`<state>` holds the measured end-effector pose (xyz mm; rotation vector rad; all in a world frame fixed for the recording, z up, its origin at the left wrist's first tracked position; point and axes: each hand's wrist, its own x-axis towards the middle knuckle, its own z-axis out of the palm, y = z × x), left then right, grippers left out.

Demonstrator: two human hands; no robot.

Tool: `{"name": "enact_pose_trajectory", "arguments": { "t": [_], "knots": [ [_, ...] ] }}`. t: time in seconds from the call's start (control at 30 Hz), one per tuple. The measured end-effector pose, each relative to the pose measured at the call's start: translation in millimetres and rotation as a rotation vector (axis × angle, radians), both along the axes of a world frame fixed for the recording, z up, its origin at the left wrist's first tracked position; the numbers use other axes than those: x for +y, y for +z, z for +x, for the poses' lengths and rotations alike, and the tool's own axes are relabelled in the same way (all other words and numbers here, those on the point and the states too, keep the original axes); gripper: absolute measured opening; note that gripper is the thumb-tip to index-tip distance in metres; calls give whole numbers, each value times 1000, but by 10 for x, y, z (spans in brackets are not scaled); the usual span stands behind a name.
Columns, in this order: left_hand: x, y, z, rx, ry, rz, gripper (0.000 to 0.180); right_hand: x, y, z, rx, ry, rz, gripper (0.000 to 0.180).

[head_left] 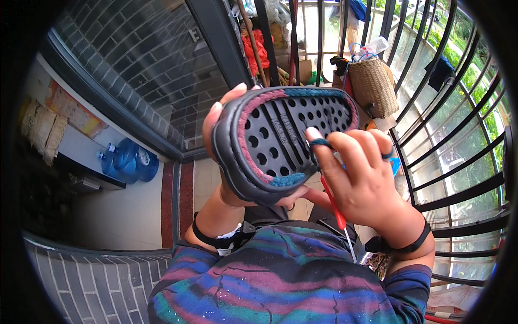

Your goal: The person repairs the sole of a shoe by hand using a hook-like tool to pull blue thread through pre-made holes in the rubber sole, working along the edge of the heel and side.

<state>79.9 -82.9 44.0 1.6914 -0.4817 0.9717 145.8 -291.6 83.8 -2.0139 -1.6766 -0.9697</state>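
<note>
Head view looks down on two hands raised in front of the chest, above a striped blue and purple garment (280, 281). Left hand (226, 121) comes up from the lower edge with the wrist bent back, a black strap (216, 237) around the forearm; its fingers curl around the far edge of a dark perforated shoe sole (280, 137), fingertips showing above the rim, so it is clamped on the sole from behind. That sole is held tilted, its underside with rows of round holes facing the camera, and a crocheted border of pink and teal yarn (245, 140) runs along its edge. Right hand (361, 178) reaches in from the lower right, also strapped at the wrist, and lies against the near right part of the sole. Its fingers are bent and pressed together around a red-handled crochet hook (334, 208), whose metal shaft points down towards the chest. Teal yarn loops over the extended index finger.

Beyond the hands, a woven basket (372, 86) hangs at the black railing (453, 156), and blue water bottles (129, 162) lie on the floor at left, well apart from the work.
</note>
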Motion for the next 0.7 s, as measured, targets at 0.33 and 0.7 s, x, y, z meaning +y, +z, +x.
{"name": "enact_pose_trajectory", "arguments": {
  "t": [0.33, 0.7],
  "knots": [
    [164, -62, -118, -43, 198, 131, 120, -145, -144, -50, -133, 13, 67, 29],
    [394, -260, -97, 504, -407, -390, 105, -190, -265, 249, 1403, 707, 180, 35]
  ]
}}
